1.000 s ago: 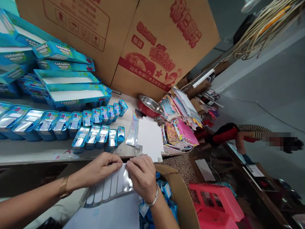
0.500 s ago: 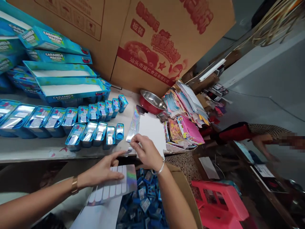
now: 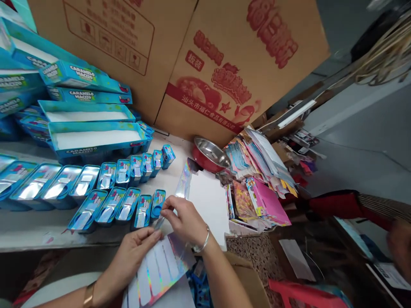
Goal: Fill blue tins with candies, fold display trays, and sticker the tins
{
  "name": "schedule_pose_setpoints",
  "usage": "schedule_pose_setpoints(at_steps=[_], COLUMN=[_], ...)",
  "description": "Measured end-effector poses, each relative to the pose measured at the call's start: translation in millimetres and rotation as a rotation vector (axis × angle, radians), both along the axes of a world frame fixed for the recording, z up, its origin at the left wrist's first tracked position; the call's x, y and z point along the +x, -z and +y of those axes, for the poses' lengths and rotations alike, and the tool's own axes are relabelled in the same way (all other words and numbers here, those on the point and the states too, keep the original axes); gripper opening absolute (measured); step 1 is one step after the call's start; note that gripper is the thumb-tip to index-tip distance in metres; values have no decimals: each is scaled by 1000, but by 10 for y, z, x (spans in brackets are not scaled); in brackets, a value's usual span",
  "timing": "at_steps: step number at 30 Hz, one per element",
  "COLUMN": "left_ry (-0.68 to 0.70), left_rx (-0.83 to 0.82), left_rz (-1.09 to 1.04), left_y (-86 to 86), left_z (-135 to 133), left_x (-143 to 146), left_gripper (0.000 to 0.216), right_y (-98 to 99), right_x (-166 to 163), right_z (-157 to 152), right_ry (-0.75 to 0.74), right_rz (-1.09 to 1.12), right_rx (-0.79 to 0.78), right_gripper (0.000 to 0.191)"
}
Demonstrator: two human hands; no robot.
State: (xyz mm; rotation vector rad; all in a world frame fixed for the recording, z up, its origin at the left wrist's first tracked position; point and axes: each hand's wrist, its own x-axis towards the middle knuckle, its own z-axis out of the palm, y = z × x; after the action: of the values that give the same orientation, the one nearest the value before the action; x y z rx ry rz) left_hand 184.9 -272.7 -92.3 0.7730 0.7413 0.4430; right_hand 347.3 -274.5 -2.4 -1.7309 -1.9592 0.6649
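My left hand (image 3: 133, 252) holds a holographic sticker sheet (image 3: 162, 271) by its upper left edge, fingers closed on it. My right hand (image 3: 183, 218) pinches a small shiny sticker strip (image 3: 159, 222) just peeled from the sheet, close to the last small blue tin (image 3: 157, 202) in the near row. Rows of small blue tins (image 3: 109, 205) with foil labels lie on the table (image 3: 32, 229) in front of me.
Blue "Caramelo Macizo" display boxes (image 3: 93, 139) are stacked at the back left against big cardboard cartons (image 3: 224, 64). A red-and-steel bowl (image 3: 210, 154), white card (image 3: 208, 201) and a pile of colourful packets (image 3: 257, 171) lie to the right. An open carton (image 3: 247, 278) sits below.
My right hand has lifted a sticker strip off the sheet and carried it toward the near row of tins. My left hand shifted along the sheet. The view tilted down.
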Motion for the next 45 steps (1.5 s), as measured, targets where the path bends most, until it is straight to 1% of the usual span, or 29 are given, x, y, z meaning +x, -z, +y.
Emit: schedule_pose_setpoints(at_steps=[5,8,13,16,20,23,28,32,36,39,41,43,45], left_ry=[-56,-96,-140,-154,-134,-125,-141,-143,-151,-156,-150,-137,-115], left_rx=[-14,-23,6,1,-43,-69,-57,-52,-23,15,71,146,192], left_rz=[7,-1,39,42,7,-2,16,-2,7,30,51,114,199], left_y=[-28,-45,-79,-105,-97,-67,0,115,242,290,314,347,375], left_z=[-28,-12,88,106,52,15,24,55,82,114,145,177,198], left_x=[52,87,93,87,99,112,122,119,128,141,138,116,75], left_gripper=[48,49,52,51,48,48,48,46,42,43,44,44,44], right_y=[37,70,125,149,175,184,209,275,353,409,450,493,531], right_x=[-82,-97,-53,-21,4,17,37,41,39,45,44,33,6], right_z=[21,85,221,269,276,277,322,361,375,377,383,393,403], right_ry=[47,68,58,45,34,23,17,7,32,77,109,132,151], right_rz=[-215,-268,-172,-100,-47,-34,-15,-3,69,143,184,200,190], right_rx=[80,107,169,140,88,72,70,63,73,84,86,92,114], right_gripper=[7,6,7,9,7,6,7,6,9,12,19,24,21])
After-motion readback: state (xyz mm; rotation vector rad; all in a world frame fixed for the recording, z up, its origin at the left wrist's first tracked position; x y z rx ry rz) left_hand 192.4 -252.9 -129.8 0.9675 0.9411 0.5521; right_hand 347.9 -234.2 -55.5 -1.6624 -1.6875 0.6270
